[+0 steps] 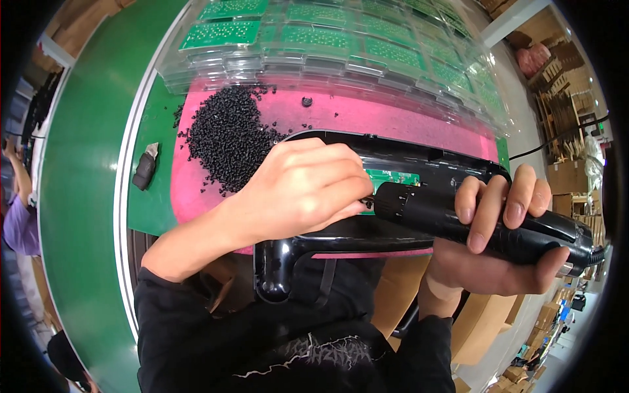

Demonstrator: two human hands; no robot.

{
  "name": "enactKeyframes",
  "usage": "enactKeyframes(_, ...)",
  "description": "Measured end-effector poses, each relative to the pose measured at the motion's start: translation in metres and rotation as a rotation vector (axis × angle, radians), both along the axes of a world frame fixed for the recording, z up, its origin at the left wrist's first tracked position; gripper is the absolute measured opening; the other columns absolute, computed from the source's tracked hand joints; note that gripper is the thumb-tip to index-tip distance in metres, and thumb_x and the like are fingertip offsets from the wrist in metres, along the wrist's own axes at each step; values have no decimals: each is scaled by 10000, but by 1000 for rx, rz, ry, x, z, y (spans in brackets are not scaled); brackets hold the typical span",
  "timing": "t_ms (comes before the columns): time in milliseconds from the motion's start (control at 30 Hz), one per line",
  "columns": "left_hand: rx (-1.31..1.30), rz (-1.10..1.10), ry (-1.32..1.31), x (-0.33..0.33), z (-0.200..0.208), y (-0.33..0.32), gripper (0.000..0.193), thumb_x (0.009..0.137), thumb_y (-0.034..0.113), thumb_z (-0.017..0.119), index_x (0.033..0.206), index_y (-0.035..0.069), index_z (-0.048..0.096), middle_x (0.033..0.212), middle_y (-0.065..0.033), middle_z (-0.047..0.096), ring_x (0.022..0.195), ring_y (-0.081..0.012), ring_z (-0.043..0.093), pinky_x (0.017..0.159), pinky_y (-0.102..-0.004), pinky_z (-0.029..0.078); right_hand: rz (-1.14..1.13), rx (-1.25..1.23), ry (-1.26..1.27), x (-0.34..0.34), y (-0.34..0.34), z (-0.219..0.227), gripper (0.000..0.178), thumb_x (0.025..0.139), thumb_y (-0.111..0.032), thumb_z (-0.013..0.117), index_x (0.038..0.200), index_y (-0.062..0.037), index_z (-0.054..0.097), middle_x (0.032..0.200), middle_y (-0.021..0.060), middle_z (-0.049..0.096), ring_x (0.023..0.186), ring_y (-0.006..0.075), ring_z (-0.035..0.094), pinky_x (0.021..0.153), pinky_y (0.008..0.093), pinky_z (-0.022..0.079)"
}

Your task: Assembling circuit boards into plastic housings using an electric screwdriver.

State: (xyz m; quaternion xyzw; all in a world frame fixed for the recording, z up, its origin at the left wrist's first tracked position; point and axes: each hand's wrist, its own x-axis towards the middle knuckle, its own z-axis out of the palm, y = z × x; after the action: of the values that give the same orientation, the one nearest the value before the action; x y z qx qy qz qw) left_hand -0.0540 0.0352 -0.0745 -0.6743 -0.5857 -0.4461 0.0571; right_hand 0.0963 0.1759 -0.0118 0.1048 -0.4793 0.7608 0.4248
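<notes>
My right hand (504, 223) is wrapped round a black electric screwdriver (426, 211), held level with its nose pointing left and its cord at the right end. The fingers of my left hand (311, 187) are pinched together at the screwdriver's tip; whatever small piece they hold is mostly hidden. Beneath both hands lies a black plastic housing (354, 243) with a rounded leg at its near left. Part of a green circuit board (393, 177) shows inside it. Left of the housing, a heap of small black screws (229, 134) is spread beside my left hand.
The pink mat (367, 114) lies on a green table (151, 209). Stacked clear plastic trays (308, 59) of green circuit boards stand at the back. A dark lump (144, 169) sits left of the mat. Cardboard boxes (488, 324) stand below at right. Another person (23, 223) is at far left.
</notes>
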Motion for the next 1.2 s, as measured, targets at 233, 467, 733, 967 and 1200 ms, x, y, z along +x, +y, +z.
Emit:
enactKeyframes(233,-13,83,67,-8,-6,0,168,708,39,758,841,4,662,788,-96,672,770,-258,686,626,-334,551,-64,160,-241,1,2,-5,549,867,-565,553,942,-29,458,800,84,483,410,122,435,461,309,388)
enactKeyframes(467,-62,138,-47,-2,-2,1,133,765,65,751,791,14,631,722,-92,605,678,-273,619,568,-356,511,-30,165,-247,-5,4,-20,541,857,-558,599,912,-44,439,800,80,485,419,124,449,456,304,373)
enactKeyframes(733,-120,187,-30,1,-3,1,135,800,56,693,783,9,568,741,-99,555,692,-286,581,575,-372,483,284,232,-264,-16,-1,-16,576,781,-507,775,888,-51,438,746,60,488,438,111,467,441,232,385)
enactKeyframes(967,-143,109,-35,-4,-14,-1,121,819,85,691,853,12,600,801,-94,598,744,-285,611,606,-371,495,125,262,-363,-18,-9,-15,568,796,-526,733,901,-49,442,745,55,478,428,112,455,453,275,390)
enactKeyframes(1200,-295,38,40,-4,-10,-5,86,843,90,675,875,32,621,819,-93,626,765,-282,623,667,-391,512,108,227,-52,-8,-2,-12,527,822,-526,680,923,-62,450,776,37,480,419,107,467,469,291,400)
